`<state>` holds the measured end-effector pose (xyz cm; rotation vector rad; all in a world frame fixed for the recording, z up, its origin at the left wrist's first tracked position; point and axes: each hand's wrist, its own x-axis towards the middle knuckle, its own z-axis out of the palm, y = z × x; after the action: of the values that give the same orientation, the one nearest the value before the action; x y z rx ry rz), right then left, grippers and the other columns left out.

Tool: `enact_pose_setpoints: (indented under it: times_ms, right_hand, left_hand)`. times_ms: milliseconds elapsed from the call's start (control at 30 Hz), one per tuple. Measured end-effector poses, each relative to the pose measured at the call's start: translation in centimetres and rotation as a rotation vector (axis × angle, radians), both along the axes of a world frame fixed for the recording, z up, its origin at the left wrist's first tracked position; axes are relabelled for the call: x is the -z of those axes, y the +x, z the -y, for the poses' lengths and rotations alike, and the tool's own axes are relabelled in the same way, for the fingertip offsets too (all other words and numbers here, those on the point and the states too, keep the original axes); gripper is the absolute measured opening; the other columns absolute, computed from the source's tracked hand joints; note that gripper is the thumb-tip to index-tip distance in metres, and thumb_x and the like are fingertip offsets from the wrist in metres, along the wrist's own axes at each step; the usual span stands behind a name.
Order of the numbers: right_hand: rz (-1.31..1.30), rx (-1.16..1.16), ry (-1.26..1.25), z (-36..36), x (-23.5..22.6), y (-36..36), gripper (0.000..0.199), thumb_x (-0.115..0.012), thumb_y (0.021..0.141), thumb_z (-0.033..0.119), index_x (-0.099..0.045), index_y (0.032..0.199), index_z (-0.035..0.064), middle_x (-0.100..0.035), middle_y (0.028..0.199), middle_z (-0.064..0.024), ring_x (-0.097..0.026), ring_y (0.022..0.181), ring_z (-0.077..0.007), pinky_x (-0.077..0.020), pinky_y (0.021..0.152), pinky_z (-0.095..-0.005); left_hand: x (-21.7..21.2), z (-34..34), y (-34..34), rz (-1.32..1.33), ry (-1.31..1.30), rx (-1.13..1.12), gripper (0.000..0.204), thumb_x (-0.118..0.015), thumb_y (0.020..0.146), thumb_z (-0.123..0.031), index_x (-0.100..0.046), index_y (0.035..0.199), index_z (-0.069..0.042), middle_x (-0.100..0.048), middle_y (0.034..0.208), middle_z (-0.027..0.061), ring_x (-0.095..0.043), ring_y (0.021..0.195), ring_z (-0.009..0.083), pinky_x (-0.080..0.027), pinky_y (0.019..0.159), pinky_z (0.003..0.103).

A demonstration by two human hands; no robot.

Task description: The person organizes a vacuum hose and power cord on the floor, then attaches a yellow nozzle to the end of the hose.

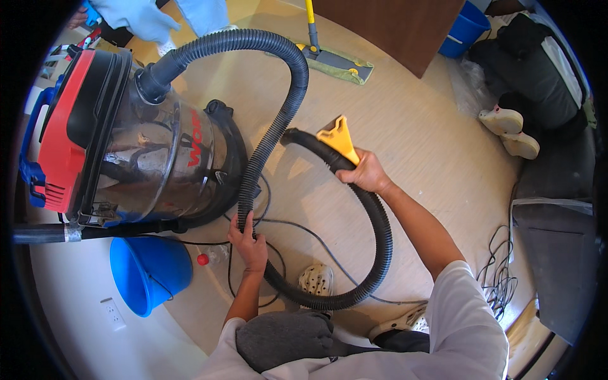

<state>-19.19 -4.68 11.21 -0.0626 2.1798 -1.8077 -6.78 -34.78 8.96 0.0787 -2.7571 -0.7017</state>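
Note:
A steel-bodied vacuum cleaner (145,152) with a red and black top stands on the floor at the left. Its black ribbed hose (278,120) arches up from the lid, drops, and loops round in front of me. My left hand (248,244) grips the hose low down, beside the vacuum's base. My right hand (365,172) holds the hose's far end, just behind a yellow triangular nozzle (339,137) that points away from me.
A blue bucket (149,269) lies by the vacuum, with a small red ball (202,259) beside it. A flat mop (335,62), another blue bucket (465,28), dark bags (538,76), pale shoes (510,130) and loose cables (497,272) surround me. Another person (152,16) stands at top left.

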Motion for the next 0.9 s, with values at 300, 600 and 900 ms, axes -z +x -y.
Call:
enact_pose_setpoints:
  times_ms: [300, 600, 900]
  right_hand:
    - [0.136, -0.142, -0.103, -1.4, -1.7, 3.9, 0.035, -0.068, 0.064, 0.005, -0.060, 0.097, -0.0004, -0.058, 0.075, 0.0020, -0.051, 0.067, -0.0058, -0.0442, 0.063, -0.0217]
    - [0.155, -0.170, 0.159, -6.6, -1.4, 10.5, 0.043, -0.066, 0.062, 0.014, -0.058, 0.103, 0.0030, -0.060, 0.077, -0.0032, -0.053, 0.069, -0.0115, -0.0460, 0.066, -0.0258]
    - [-0.034, -0.140, 0.384, -9.0, -5.8, 16.2, 0.043, -0.066, 0.061, 0.016, -0.059, 0.103, 0.0056, -0.062, 0.077, -0.0140, -0.062, 0.068, -0.0226, -0.0489, 0.068, -0.0305]
  left_hand:
    - [-0.6, 0.1, -0.6, 0.060, 0.066, -0.108, 0.064, -0.057, 0.059, 0.005, -0.048, 0.122, -0.007, -0.041, 0.121, 0.0176, -0.041, 0.110, 0.0324, -0.029, 0.096, 0.038]
    - [2.1, 3.9, -2.8, 0.776, 0.905, -0.017, 0.049, -0.059, 0.081, -0.019, -0.043, 0.123, 0.000, -0.050, 0.116, 0.0093, -0.045, 0.109, 0.0188, -0.035, 0.093, 0.029]
    - [4.1, 3.4, -3.4, 0.887, 0.340, 0.135, 0.067, -0.062, 0.071, -0.049, -0.047, 0.117, -0.003, -0.053, 0.114, 0.0173, -0.049, 0.108, 0.0321, -0.036, 0.091, 0.040]
